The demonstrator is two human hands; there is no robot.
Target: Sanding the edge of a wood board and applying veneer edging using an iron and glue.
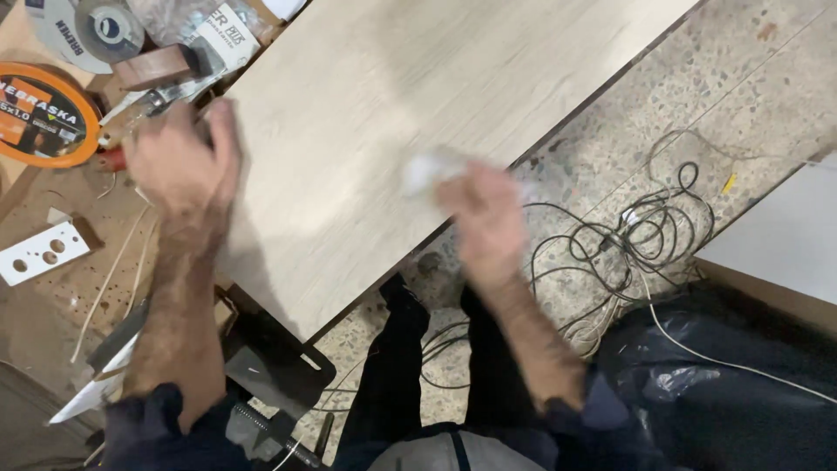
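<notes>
Currently I am watching from the head view, looking straight down. A pale wood-grain board (384, 113) is lying across the middle and upper part of the frame, running up toward the top right.

Left hand (179, 166) is resting at the board's left edge, left of centre, fingers spread and lying flat, palm down; it is gripping nothing that I can see, just touching the board's edge.

Right hand (484, 209) is sitting at the board's lower right edge, near frame centre, fingers curled around a small white wad (425, 172), cloth or paper, I cannot tell which. The wad is pressing on the board surface and is blurred.

Upper left: an orange reel (39, 118) and a grey roll of tape (87, 30) are lying on a brown workbench (52, 314). A white strip with round holes (39, 253) is sitting at the left edge.

Right of centre, a tangle of black and white cables (641, 235) is lying on the speckled floor (741, 78). A black plastic bag (724, 384) is filling the lower right.
</notes>
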